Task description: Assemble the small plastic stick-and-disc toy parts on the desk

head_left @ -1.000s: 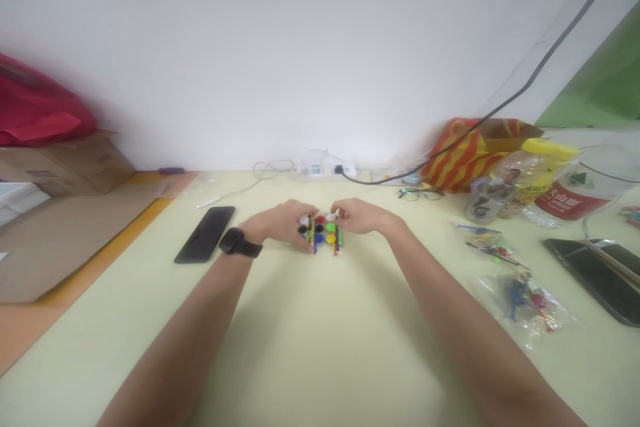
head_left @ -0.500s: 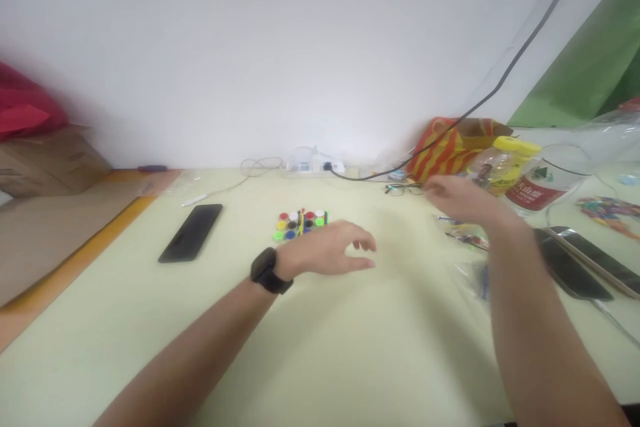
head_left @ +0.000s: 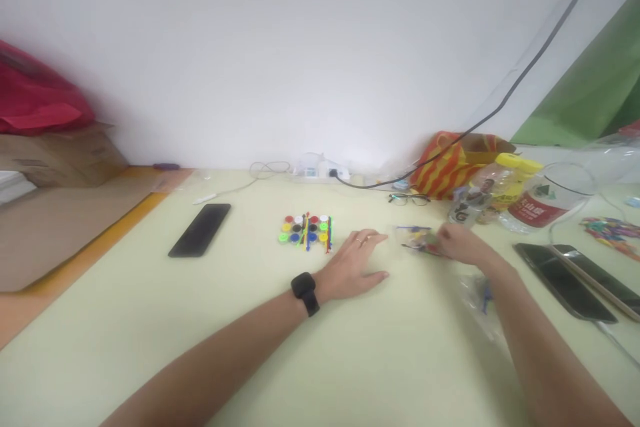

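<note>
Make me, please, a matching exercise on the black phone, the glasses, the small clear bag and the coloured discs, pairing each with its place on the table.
Things:
1. black phone
2. glasses
3. small clear bag
4. coloured discs

Places:
A. against the right hand
B. just in front of the striped bag
C. leftmost of the four, apart from both hands
D. in a block between the phone and the flat left hand

Pairs: 1-C, 2-B, 3-A, 4-D
</note>
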Available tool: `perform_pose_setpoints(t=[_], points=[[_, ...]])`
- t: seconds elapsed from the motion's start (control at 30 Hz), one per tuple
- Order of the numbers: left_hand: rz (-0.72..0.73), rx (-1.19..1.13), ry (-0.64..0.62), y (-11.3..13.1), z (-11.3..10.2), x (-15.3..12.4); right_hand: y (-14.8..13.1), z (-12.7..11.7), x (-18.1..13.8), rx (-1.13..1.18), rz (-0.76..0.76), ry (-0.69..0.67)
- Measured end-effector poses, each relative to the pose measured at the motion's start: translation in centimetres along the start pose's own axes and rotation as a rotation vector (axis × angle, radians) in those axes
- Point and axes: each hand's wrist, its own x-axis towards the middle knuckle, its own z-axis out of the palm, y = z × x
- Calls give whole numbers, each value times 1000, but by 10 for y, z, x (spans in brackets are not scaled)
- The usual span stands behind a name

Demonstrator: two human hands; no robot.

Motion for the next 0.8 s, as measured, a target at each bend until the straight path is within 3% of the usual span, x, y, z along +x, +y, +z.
perform_pose_setpoints(t=[0.1,0.17,0.3,0.43,0.6,0.8], points=[[-105,6,84,0,2,-2,-38,6,-1,6,-129,-75],[-158,6,107,-2,4,-2,-61,-3,-3,-109,-268,-73],[-224,-23,116,-7,6,0,-98,-40,-9,-471,-518,141],[-265,-75,130,-11,6,1,-124,-69,-9,-644,-660,282],[-282,-106,165,-12,5,1,-136,-79,-4,-697,-645,241],[-246,-111,154,-13,6,1,-121,-94,0,-542,-387,191]])
